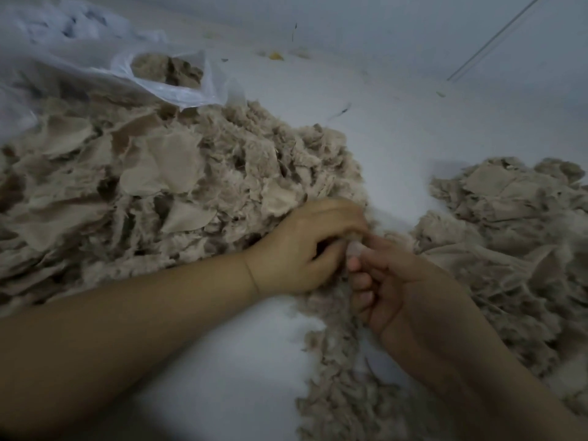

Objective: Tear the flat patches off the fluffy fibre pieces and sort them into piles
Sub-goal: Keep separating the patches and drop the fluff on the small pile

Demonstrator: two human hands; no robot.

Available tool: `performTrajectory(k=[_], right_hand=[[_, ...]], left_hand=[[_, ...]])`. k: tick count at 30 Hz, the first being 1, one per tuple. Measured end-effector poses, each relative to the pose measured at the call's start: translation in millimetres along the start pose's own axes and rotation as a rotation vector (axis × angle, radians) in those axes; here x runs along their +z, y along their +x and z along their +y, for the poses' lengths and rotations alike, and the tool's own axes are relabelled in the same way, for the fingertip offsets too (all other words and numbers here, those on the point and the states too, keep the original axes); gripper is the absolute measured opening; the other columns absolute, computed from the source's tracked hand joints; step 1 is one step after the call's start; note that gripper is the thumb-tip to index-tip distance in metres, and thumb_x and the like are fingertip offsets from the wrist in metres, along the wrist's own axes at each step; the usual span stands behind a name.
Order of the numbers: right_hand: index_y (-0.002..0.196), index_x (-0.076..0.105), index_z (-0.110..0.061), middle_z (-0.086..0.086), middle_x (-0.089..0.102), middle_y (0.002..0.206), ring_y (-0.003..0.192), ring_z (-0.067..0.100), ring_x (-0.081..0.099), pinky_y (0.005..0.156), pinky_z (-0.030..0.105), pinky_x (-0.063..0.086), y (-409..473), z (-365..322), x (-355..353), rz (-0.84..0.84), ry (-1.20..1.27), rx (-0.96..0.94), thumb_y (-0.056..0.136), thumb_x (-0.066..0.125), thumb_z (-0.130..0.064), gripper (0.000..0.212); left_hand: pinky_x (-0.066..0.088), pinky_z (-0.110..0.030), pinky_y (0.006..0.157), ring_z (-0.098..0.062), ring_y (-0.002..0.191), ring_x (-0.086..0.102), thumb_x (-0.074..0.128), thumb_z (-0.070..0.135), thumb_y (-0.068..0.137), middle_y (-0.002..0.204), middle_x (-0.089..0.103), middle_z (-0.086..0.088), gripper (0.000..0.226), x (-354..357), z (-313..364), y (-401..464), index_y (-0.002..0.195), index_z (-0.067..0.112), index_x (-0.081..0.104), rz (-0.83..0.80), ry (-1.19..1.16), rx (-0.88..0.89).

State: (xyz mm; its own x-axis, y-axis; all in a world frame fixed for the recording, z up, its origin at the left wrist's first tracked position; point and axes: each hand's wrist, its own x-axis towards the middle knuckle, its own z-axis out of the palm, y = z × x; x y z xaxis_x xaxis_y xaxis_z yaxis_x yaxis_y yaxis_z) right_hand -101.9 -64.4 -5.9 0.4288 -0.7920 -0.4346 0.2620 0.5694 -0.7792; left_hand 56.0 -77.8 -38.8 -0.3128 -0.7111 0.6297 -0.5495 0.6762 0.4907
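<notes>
Fibre pieces (pixel 254 160) – fluffy, matt; plastic bag (pixel 178 87) – glossy.

Pale floor (pixel 397 122) (dimly lit), white wall (pixel 381 14)

Beige fibre piece (pixel 354 246) pinched mid-frame — fluffy heaps (pixel 178 183) left, right (pixel 509 224).

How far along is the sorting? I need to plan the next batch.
Some looks done: a pile lies at right and a fluffy strip runs down the middle. In hand: the left hand and right hand pinch one piece. Left: the big heap, seemingly unsorted, and fibre in the bag.
</notes>
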Motion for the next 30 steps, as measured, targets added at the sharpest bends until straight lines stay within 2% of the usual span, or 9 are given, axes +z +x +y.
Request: performTrajectory(k=[2,5,9,14,16,20,23,27,30], right_hand=[[0.133,0.057,-0.009,0.002,0.071,0.073,0.056,0.007,0.062,0.046,0.017,0.046,2.6,0.9,-2.2,0.059,0.028,-0.029,0.093,0.058,-0.005,0.04],[0.148,0.041,-0.015,0.007,0.078,0.093,0.082,0.015,0.076,0.057,0.022,0.056,1.3,0.7,-9.4,0.088,0.054,-0.057,0.092,0.06,-0.004,0.06],[0.15,0.037,-0.024,0.009,0.077,0.105,0.092,0.021,0.076,0.065,0.027,0.059,-1.3,-5.0,-23.1,0.153,0.092,-0.066,0.099,0.052,-0.004,0.057],[0.151,0.037,-0.019,0.008,0.073,0.116,0.091,0.016,0.075,0.07,0.028,0.056,-9.0,-7.3,-28.8,0.197,0.103,-0.052,0.1,0.05,-0.006,0.053],[0.145,0.044,-0.014,0.007,0.071,0.119,0.094,0.018,0.074,0.072,0.031,0.054,-15.4,-7.0,-28.5,0.217,0.084,-0.031,0.1,0.051,-0.008,0.046],[0.109,0.061,-0.003,0.011,0.069,0.116,0.104,0.023,0.067,0.079,0.036,0.051,-34.6,-11.1,-31.3,0.231,0.065,0.037,0.101,0.046,-0.009,0.018],[0.103,0.062,-0.001,0.013,0.068,0.114,0.105,0.025,0.065,0.079,0.037,0.049,-46.0,-13.6,-32.8,0.244,0.076,0.05,0.101,0.044,-0.009,0.019],[0.106,0.063,-0.003,0.012,0.068,0.116,0.104,0.024,0.066,0.076,0.035,0.05,-49.9,-12.1,-30.9,0.222,0.088,0.065,0.101,0.047,-0.011,0.019],[0.126,0.058,-0.012,0.011,0.07,0.113,0.091,0.023,0.073,0.063,0.031,0.051,-44.4,-11.8,-22.3,0.189,0.084,0.029,0.098,0.051,-0.008,0.03]], left_hand=[[0.039,-0.032,0.107,-0.034,0.117,0.056,0.059,-0.014,0.085,0.12,0.06,-0.025,0.027,6.7,-8.5,13.2,0.111,-0.01,0.065,0.004,0.042,-0.081],[0.033,-0.031,0.11,-0.03,0.12,0.051,0.047,0.005,0.1,0.122,0.061,-0.02,0.027,12.4,-25.1,17.4,0.121,-0.005,0.062,-0.178,0.038,-0.239],[0.043,-0.047,0.088,-0.031,0.088,0.054,0.036,0.014,0.099,0.087,0.059,-0.018,0.033,4.4,-36.8,6.2,0.087,-0.007,0.059,-0.148,0.083,-0.243],[0.043,-0.029,0.089,-0.021,0.091,0.057,0.049,0.002,0.092,0.091,0.06,-0.007,0.02,-14.4,-44.0,-16.0,0.095,-0.006,0.066,-0.177,0.217,-0.138],[0.046,-0.036,0.091,-0.025,0.097,0.059,0.052,-0.005,0.088,0.099,0.062,-0.015,0.021,-14.6,-43.9,-25.8,0.104,-0.009,0.063,-0.164,0.251,-0.082],[0.05,-0.048,0.085,-0.043,0.095,0.063,0.057,-0.014,0.081,0.1,0.062,-0.029,0.032,-14.8,-39.3,-35.5,0.107,0.002,0.048,-0.12,0.263,0.048],[0.048,-0.048,0.088,-0.041,0.096,0.061,0.055,-0.019,0.079,0.102,0.063,-0.026,0.026,-13.3,-30.4,-29.8,0.101,-0.006,0.061,-0.159,0.303,0.049],[0.045,-0.042,0.093,-0.038,0.1,0.06,0.06,-0.022,0.074,0.104,0.065,-0.024,0.028,0.2,-11.4,-27.4,0.098,-0.01,0.067,-0.176,0.347,-0.005],[0.046,-0.045,0.099,-0.043,0.106,0.062,0.057,-0.015,0.077,0.112,0.064,-0.03,0.033,15.4,5.2,-18.7,0.11,-0.014,0.064,-0.138,0.337,-0.02]])
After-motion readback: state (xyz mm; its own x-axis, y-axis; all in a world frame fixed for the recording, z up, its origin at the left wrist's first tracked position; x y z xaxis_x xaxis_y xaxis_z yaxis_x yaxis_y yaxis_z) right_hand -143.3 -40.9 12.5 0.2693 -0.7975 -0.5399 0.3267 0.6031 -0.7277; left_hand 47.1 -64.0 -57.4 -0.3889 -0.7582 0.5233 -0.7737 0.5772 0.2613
